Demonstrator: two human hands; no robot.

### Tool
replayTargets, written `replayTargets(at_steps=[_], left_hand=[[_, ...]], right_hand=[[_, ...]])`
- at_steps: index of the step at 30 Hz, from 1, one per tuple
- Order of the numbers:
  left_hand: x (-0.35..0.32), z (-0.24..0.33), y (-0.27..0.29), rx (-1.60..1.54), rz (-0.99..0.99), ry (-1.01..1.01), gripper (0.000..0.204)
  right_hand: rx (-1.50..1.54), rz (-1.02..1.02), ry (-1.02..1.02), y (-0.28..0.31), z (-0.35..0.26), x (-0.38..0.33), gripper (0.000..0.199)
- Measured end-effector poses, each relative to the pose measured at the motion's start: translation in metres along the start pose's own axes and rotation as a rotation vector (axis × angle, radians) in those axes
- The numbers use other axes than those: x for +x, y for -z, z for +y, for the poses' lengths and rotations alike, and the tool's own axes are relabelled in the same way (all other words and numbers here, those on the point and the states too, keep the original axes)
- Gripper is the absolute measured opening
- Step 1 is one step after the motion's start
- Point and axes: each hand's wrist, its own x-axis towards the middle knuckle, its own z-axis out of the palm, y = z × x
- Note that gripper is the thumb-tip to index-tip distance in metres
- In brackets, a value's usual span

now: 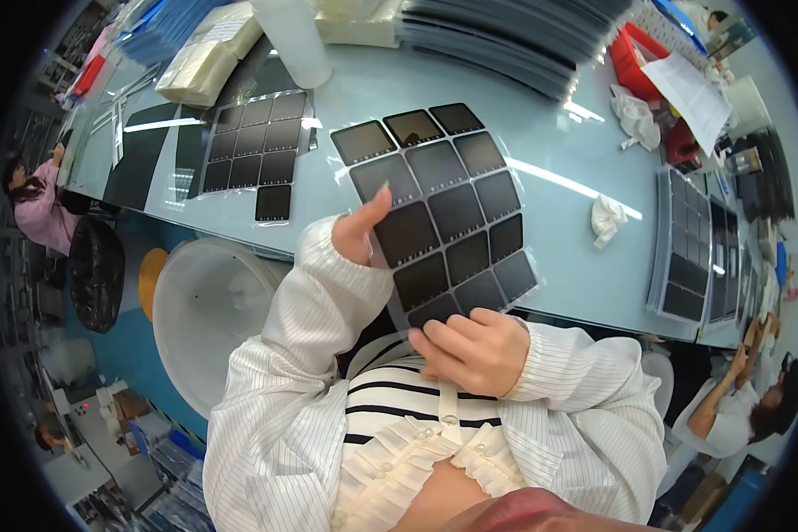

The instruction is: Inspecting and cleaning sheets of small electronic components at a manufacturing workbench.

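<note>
A clear sheet with several dark, rounded square panels in a grid (457, 211) is held tilted over the table's near edge. My left hand (362, 226) grips its left edge, thumb on the front face and the other fingers hidden behind. At the bottom edge, my right hand (476, 351) has its fingers curled, pinching the sheet near the lower left corner. A similar sheet of dark panels (255, 142) lies on the table to the left, with a single dark square (273, 203) at its lower right corner.
Stacked dark sheets (514, 40) fill the back of the glossy table (576, 257). Wrapped bundles (208, 58) and a white bottle (294, 40) stand back left. Crumpled tissue (607, 220) and more panel sheets (683, 248) lie right. A white bin (206, 310) stands below left; co-workers sit either side.
</note>
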Motion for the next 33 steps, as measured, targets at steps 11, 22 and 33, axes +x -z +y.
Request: replayTargets(at_steps=[11, 22, 33], left_hand=[[-0.005, -0.002, 0.001, 0.280, -0.333, 0.053, 0.070], [-0.009, 0.005, -0.018, 0.750, 0.051, -0.108, 0.024], [-0.017, 0.011, -0.031, 0.918, 0.107, -0.145, 0.011]], right_hand=[[0.888, 0.418, -1.241, 0.042, 0.053, -0.075, 0.040], [0.715, 0.586, -1.323, 0.045, 0.047, -0.095, 0.029], [0.794, 0.580, -1.186, 0.048, 0.049, -0.098, 0.023]])
